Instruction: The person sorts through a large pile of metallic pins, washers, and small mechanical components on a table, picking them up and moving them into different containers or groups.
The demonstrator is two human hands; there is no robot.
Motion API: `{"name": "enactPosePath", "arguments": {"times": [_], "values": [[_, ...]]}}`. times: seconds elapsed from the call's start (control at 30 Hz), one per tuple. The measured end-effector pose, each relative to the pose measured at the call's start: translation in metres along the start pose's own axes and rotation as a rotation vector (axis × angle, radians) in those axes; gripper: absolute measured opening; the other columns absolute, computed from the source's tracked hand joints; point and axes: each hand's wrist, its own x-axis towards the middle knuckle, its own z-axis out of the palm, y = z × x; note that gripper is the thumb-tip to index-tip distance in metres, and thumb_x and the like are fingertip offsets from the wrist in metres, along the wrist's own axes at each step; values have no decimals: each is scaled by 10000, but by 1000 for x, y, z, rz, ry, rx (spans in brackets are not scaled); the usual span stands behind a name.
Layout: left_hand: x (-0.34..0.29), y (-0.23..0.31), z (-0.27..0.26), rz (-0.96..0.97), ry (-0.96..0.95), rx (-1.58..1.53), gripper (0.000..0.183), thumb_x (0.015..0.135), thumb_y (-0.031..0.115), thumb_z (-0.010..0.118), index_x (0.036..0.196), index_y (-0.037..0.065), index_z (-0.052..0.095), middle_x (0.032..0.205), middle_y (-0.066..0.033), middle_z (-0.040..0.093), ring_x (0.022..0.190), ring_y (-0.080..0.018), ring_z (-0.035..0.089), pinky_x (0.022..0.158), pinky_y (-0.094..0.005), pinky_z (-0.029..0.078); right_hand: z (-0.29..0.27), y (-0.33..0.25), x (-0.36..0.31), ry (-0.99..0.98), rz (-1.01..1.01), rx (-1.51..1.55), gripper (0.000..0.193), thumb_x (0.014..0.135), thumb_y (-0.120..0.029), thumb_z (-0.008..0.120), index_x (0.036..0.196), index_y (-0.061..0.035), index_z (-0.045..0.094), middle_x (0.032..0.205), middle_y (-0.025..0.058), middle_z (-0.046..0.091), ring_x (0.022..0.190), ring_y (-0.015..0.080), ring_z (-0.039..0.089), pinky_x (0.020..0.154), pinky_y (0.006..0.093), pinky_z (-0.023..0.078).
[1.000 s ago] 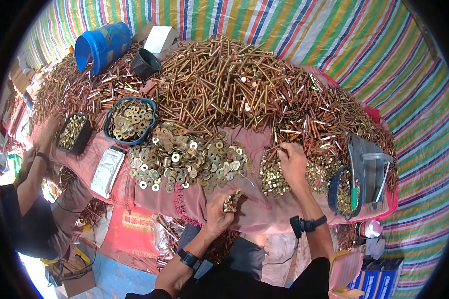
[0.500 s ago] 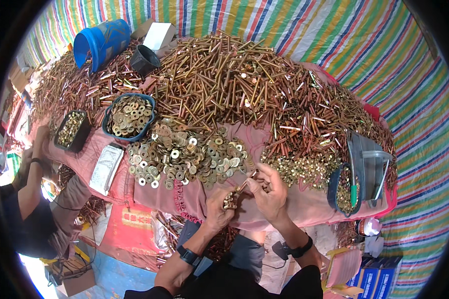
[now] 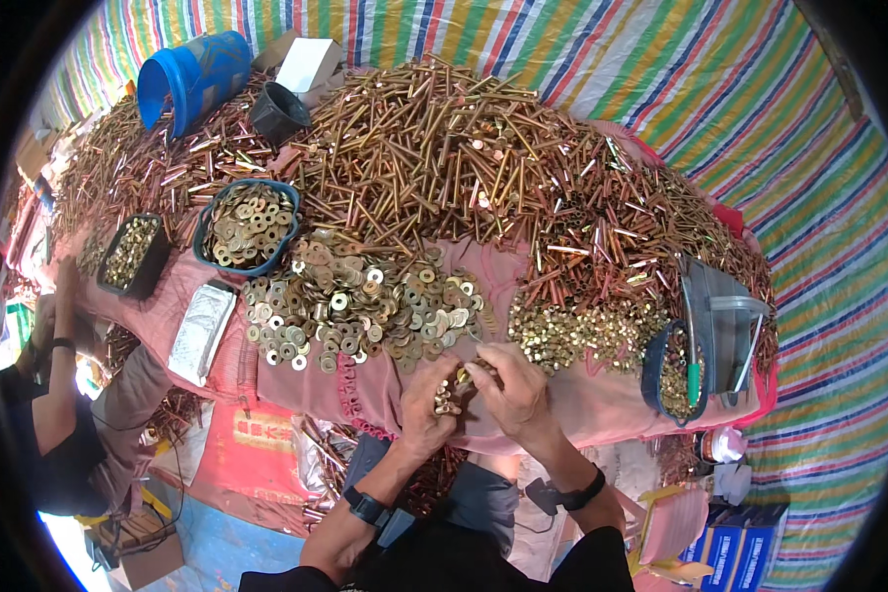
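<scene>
My left hand (image 3: 428, 405) is closed around a small bundle of copper-coloured metal bolts (image 3: 446, 398), whose ends stick out past the fingers. Right beside it, my right hand (image 3: 513, 393) is closed in a pinch, thumb and forefinger at the top of the bundle. What those fingertips hold is too small and covered to name. Both hands are over the pink cloth (image 3: 390, 393), at its near edge. Just beyond them lie a heap of flat washers (image 3: 365, 306) and, to the right, a spread of small brass-coloured nuts (image 3: 587, 333).
A large pile of copper-coloured rods and tubes (image 3: 424, 158) covers the far side. Around it are a blue bucket (image 3: 202, 84), a black cup (image 3: 279, 113), a washer basin (image 3: 247, 266), a nut tray (image 3: 146, 281) and a nut tub (image 3: 651, 380). A co-worker's arm (image 3: 59, 375) is at left.
My right hand has moved left and in against the bundle in my left hand. The copper-coloured piece that showed between its fingers no longer stands out. The whole view has shifted slightly.
</scene>
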Motion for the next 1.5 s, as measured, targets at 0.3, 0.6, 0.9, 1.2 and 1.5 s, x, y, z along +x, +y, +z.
{"name": "enactPosePath", "arguments": {"times": [0.3, 0.6, 0.9, 1.2, 1.5], "values": [[-4, -2, -1, -99, -15, -58, 350, 835, -51, 705, 1180, 4, 689, 1032, -168, 722, 941, -348, 707, 855, -407, 558, 5, 11, -9, -71, 205, 60, 128, 952, -92, 739, 1043, -2, 731, 964, 180, 710, 863, 350, 716, 763, 407, 574], [-1, 5, -2, -159, -16, -1, 221, 934, 17, 757, 1137, -17, 677, 993, -157, 731, 864, -250, 719, 784, -352, 574, -12, 112, 26, -228, 421, -469, 182, 909, -169, 747, 916, 11, 725, 904, 258, 696, 839, 458, 695, 721, 561, 519], [-3, 2, -1, -150, -14, -34, 216, 952, 38, 762, 1138, -36, 678, 977, -143, 735, 821, -222, 714, 751, -338, 573, -3, 137, 30, -451, 282, -470, 133, 886, -81, 681, 848, 46, 673, 793, 270, 659, 779, 479, 673, 702, 558, 526], [-5, 1, -2, -192, -72, -34, 303, 880, -18, 718, 1181, 2, 683, 941, -117, 719, 807, -247, 702, 736, -354, 557, -10, 80, -3, -329, 761, 490, 324, 1045, -215, 696, 1224, 45, 624, 968, 98, 719, 778, 134, 694, 642, 270, 557], [-3, 2, -1, -164, -82, -26, 389, 823, -53, 658, 1205, 12, 688, 927, -132, 709, 802, -293, 691, 749, -382, 552, -4, 38, -27, -251, 871, 1001, 431, 1061, -207, 679, 1390, 59, 600, 1100, 129, 743, 854, 152, 719, 709, 271, 577]]}}
